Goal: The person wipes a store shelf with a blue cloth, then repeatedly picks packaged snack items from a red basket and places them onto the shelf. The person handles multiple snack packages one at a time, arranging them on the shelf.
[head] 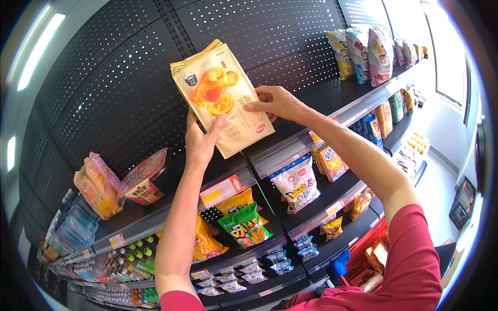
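Note:
A cream and gold snack package [212, 97] with pictures of orange food on its front is held up, tilted, over the top shelf. My left hand [202, 134] grips its lower left side, the thumb lying on the front. On the right edge, my right hand [274, 103] pinches the package, with its fingertips on the front and edge. Part of a second gold edge shows behind the top, so I cannot tell whether it is one package or more. Below my hands runs the shelf rail with a red and white price tag [221, 190].
On the top shelf stand a cup of instant noodles [144, 179], bread packages [99, 186] and upright snack bags [379, 56]. Lower shelves hold a green chip bag [245, 225], a white snack bag [296, 184] and bottles [136, 252]. A red basket [360, 258] with packages sits at lower right.

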{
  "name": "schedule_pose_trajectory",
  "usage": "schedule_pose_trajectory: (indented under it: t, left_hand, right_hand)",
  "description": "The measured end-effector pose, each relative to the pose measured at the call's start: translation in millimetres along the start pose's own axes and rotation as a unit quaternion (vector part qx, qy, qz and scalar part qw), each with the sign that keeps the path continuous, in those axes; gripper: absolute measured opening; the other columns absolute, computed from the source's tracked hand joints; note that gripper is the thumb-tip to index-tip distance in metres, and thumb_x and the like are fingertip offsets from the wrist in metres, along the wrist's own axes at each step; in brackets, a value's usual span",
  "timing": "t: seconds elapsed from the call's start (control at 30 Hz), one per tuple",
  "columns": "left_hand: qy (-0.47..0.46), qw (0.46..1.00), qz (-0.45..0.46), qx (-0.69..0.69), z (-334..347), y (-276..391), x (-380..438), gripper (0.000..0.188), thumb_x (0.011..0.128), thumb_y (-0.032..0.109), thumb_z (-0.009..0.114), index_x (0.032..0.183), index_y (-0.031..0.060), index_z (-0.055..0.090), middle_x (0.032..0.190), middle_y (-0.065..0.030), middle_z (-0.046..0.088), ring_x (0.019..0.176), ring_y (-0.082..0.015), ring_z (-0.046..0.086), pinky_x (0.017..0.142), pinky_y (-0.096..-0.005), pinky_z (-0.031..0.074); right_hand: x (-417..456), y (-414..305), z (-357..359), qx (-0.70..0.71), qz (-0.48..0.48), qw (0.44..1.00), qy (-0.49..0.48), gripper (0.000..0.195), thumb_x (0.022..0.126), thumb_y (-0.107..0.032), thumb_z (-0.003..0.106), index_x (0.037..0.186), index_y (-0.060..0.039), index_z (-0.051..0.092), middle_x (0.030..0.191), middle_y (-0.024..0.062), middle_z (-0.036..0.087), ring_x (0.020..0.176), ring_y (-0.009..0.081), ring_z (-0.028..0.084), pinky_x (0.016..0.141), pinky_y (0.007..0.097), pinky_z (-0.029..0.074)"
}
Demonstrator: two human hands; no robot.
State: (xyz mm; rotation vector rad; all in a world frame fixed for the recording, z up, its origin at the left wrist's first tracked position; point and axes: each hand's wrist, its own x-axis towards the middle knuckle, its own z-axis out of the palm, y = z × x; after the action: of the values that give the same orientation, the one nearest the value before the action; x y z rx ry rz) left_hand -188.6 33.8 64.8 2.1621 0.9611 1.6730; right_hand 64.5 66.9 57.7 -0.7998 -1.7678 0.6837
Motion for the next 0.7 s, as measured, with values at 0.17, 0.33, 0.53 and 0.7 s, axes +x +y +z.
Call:
schedule_pose_trajectory:
  t: [0.17,0.33,0.53,0.7]
  left_hand:
    - [-0.002,1.0,-0.027,0.015,-3.6,1.6,5.0,0.081,0.088,0.045,0.079,0.141,-0.0055,0.046,0.129,-0.0169,0.063,0.118,-0.0218,0.063,0.102,-0.0334,0.049]
    - [-0.03,0.998,-0.063,0.008,-7.5,-9.1,3.9,0.09,0.089,0.044,0.079,0.147,-0.0101,0.036,0.132,-0.0213,0.06,0.12,-0.0231,0.061,0.102,-0.0344,0.05]
    - [-0.02,0.999,-0.044,-0.014,-6.6,-3.3,3.6,0.088,0.092,0.044,0.075,0.148,-0.0102,0.034,0.134,-0.022,0.058,0.119,-0.0231,0.061,0.101,-0.0342,0.049]
    - [0.006,0.998,-0.058,-0.039,-4.5,-3.8,1.7,0.081,0.097,0.041,0.07,0.149,-0.0092,0.032,0.135,-0.0215,0.057,0.12,-0.0227,0.06,0.102,-0.033,0.048]
  right_hand:
    - [12.1,9.0,2.4,-0.024,-0.006,1.0,0.01,0.079,0.082,-0.05,0.082,0.136,0.0015,0.059,0.1,0.0133,0.073,0.08,0.0176,0.072,0.062,0.0293,0.06]
    - [0.9,-1.4,6.1,-0.065,0.03,0.997,0.011,0.086,0.081,-0.056,0.081,0.14,0.0011,0.056,0.102,0.0167,0.073,0.082,0.0205,0.073,0.061,0.0306,0.061]
    - [-9.2,-8.6,1.1,-0.093,0.005,0.996,0.015,0.09,0.08,-0.059,0.08,0.141,0.0019,0.053,0.102,0.0179,0.074,0.082,0.0214,0.073,0.06,0.0304,0.059]
    - [-16.0,-8.6,1.4,-0.108,-0.011,0.993,0.046,0.087,0.082,-0.055,0.08,0.142,0.0021,0.053,0.105,0.0189,0.073,0.079,0.0212,0.072,0.059,0.0311,0.059]
